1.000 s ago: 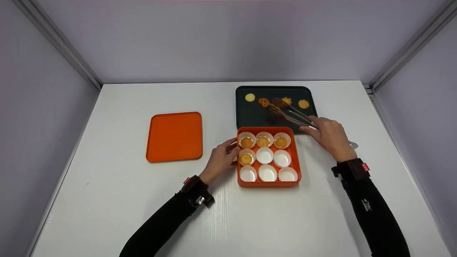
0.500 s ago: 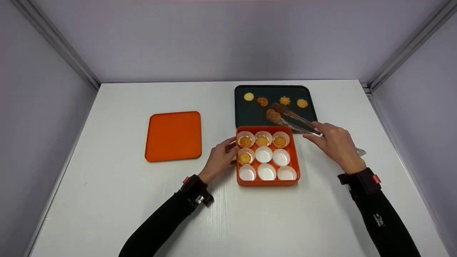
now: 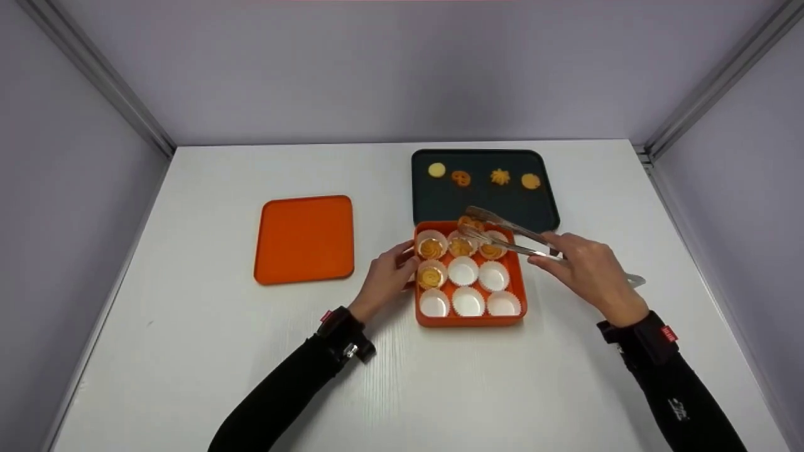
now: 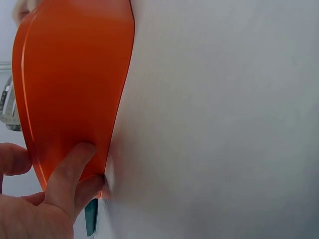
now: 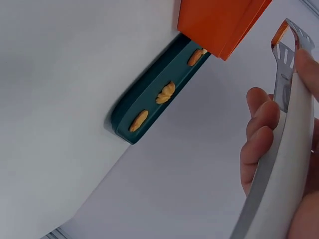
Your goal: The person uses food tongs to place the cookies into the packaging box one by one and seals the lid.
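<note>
My right hand (image 3: pixel 587 270) grips a pair of metal tongs (image 3: pixel 521 233), seen close up in the right wrist view. Between the tong tips is a brown pretzel-shaped cookie (image 3: pixel 470 222), held over the back row of an orange square box (image 3: pixel 472 321). White paper cups (image 3: pixel 463 271) fill the box in rows; the back-row cups and the middle-left one contain swirled cookies (image 3: pixel 430 277), the others show bare white bottoms. My left hand (image 3: pixel 389 276) holds the box by its left wall, fingers on the outer side (image 4: pixel 70 172) and one digit at the rim.
Behind the box lies a dark green tray (image 3: pixel 433 204) bearing a pale round cookie (image 3: pixel 436 169), a pretzel cookie (image 3: pixel 461 179), a flower-shaped cookie (image 3: pixel 500 176) and a golden round cookie (image 3: pixel 531 181). An orange flat lid-like square (image 3: pixel 304 240) lies to the left.
The tongs have picked up a pretzel cookie from the green tray and come forward over the box's back edge. The left hand has stayed at the box.
</note>
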